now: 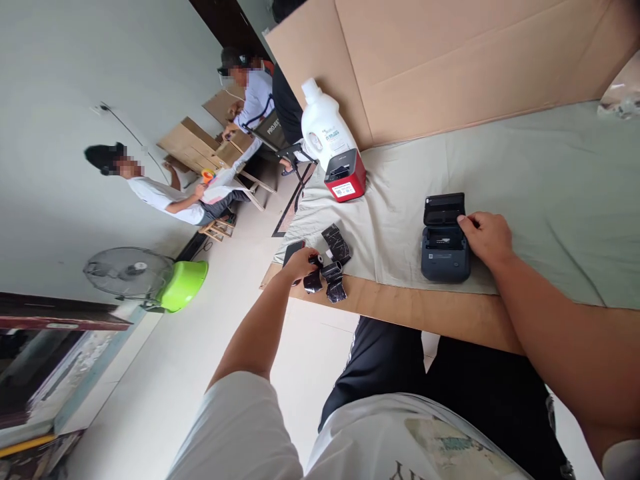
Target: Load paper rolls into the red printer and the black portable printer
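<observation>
A dark grey label printer (444, 241) sits on the pale cloth (525, 187) with its lid open. My right hand (486, 235) rests against the printer's right side, fingers curled on its edge. My left hand (300, 263) is at the table's left edge, closed around a small black roll (315, 261). Right beside that hand lie more black rolls in shiny wrap (334, 280) and a torn black wrapper (337, 241).
A red and black printer (346, 177) and a white plastic bottle (323, 123) stand at the cloth's far left. Cardboard sheets (450, 60) lean behind the table. Two people sit at work on the floor-side left; a fan (127, 272) and green basin (183, 285) stand nearby.
</observation>
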`<state>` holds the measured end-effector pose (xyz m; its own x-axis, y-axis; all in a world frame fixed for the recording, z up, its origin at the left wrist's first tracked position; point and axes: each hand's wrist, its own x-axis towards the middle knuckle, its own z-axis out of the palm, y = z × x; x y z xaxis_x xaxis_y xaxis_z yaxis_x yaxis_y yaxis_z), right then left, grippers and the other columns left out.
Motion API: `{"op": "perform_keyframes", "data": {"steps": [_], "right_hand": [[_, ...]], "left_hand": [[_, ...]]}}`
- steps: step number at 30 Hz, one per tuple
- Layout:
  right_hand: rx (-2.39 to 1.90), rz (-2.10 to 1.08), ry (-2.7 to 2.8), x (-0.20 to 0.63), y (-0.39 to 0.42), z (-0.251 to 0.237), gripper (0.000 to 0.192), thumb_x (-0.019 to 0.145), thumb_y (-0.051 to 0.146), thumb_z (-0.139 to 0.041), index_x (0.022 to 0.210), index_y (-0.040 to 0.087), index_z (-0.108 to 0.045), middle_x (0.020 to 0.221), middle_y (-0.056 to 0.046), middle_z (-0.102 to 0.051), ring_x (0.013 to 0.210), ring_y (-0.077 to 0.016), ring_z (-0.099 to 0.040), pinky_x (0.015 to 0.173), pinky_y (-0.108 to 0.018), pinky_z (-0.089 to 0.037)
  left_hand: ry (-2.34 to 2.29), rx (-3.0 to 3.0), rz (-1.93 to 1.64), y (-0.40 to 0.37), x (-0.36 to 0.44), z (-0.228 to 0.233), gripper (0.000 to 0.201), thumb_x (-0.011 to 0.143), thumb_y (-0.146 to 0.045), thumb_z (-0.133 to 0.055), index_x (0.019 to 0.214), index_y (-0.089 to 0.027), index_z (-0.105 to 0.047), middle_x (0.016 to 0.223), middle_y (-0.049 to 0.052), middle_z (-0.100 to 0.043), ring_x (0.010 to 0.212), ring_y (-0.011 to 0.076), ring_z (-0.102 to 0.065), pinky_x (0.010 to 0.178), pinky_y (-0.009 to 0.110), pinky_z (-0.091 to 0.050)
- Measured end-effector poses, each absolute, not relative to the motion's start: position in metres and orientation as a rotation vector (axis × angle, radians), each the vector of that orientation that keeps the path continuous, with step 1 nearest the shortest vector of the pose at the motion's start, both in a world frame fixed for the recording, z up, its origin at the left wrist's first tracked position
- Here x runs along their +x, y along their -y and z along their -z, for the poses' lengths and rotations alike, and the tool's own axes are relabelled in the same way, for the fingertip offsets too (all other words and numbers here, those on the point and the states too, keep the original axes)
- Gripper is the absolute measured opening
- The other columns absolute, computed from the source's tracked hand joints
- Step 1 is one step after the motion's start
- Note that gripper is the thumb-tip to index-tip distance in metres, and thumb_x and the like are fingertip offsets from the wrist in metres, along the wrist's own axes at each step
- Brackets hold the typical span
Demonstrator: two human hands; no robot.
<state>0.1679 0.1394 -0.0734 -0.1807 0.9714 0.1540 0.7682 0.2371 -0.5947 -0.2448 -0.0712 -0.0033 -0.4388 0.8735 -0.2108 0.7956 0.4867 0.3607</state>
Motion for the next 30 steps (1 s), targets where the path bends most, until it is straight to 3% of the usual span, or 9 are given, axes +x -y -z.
{"op": "perform_keyframes", "data": {"steps": [6,11,13,16,20,25,30], "right_hand": [[-1.533,-0.513,2.008,0.166,-0.138,0.074,0.043,0.092,0.049,-0.044,0.078,0.020,-0.072,0.085,-0.013,-0.073,0.086,-0.0283,-0.061,0.073,-0.038,-0.043],[-1.502,-0.581,1.925,0.164,-0.137,0.075,0.036,0.089,0.045,-0.048,0.083,0.020,-0.072,0.087,-0.012,-0.074,0.087,-0.0278,-0.060,0.074,-0.038,-0.044],[-1.483,-0.639,1.872,0.164,-0.135,0.074,0.033,0.088,0.045,-0.050,0.091,0.021,-0.073,0.087,-0.011,-0.074,0.088,-0.0278,-0.061,0.075,-0.039,-0.045],[-1.461,-0.705,1.837,0.165,-0.134,0.072,0.032,0.087,0.044,-0.052,0.098,0.022,-0.072,0.091,-0.011,-0.074,0.093,-0.0283,-0.061,0.077,-0.039,-0.046],[-1.496,-0.765,1.834,0.164,-0.134,0.069,0.032,0.088,0.041,-0.053,0.104,0.020,-0.070,0.097,-0.012,-0.074,0.100,-0.0298,-0.062,0.082,-0.042,-0.047],[-1.502,-0.770,1.811,0.162,-0.135,0.069,0.031,0.088,0.040,-0.054,0.107,0.020,-0.067,0.098,-0.012,-0.074,0.102,-0.0302,-0.062,0.085,-0.043,-0.048],[-1.537,-0.773,1.838,0.162,-0.134,0.067,0.030,0.089,0.039,-0.053,0.109,0.021,-0.067,0.100,-0.010,-0.074,0.104,-0.0294,-0.062,0.086,-0.042,-0.049]], "left_hand": [[-2.430,1.410,-0.178,0.055,-0.235,-0.058,0.037,0.057,-0.022,-0.068,0.095,-0.023,-0.072,0.097,0.005,-0.072,0.103,0.0315,-0.062,0.090,0.037,-0.047],[-1.495,1.451,-0.160,0.035,-0.148,-0.110,0.048,0.062,-0.033,-0.076,0.109,-0.023,-0.074,0.102,0.007,-0.073,0.097,0.0289,-0.065,0.082,0.033,-0.050],[-1.275,1.474,-0.216,0.020,-0.104,-0.108,0.048,0.062,-0.032,-0.078,0.109,-0.022,-0.072,0.101,0.009,-0.072,0.093,0.0264,-0.065,0.079,0.032,-0.050],[-1.183,1.630,-0.419,-0.016,-0.051,-0.080,0.033,0.070,-0.029,-0.074,0.101,-0.019,-0.068,0.092,0.006,-0.067,0.085,0.0193,-0.061,0.077,0.030,-0.048],[-1.293,1.916,-0.567,-0.068,-0.009,-0.037,0.026,0.071,-0.019,-0.067,0.096,-0.017,-0.064,0.094,0.005,-0.066,0.087,0.0199,-0.060,0.083,0.034,-0.047],[-1.606,2.224,-0.108,-0.093,0.016,-0.022,0.026,0.068,-0.013,-0.067,0.094,-0.017,-0.067,0.090,0.009,-0.071,0.091,0.0293,-0.065,0.092,0.043,-0.047],[-1.664,2.313,0.132,-0.090,0.023,-0.023,0.033,0.078,-0.016,-0.063,0.111,-0.017,-0.066,0.104,0.009,-0.072,0.104,0.0302,-0.066,0.098,0.044,-0.048]]}}
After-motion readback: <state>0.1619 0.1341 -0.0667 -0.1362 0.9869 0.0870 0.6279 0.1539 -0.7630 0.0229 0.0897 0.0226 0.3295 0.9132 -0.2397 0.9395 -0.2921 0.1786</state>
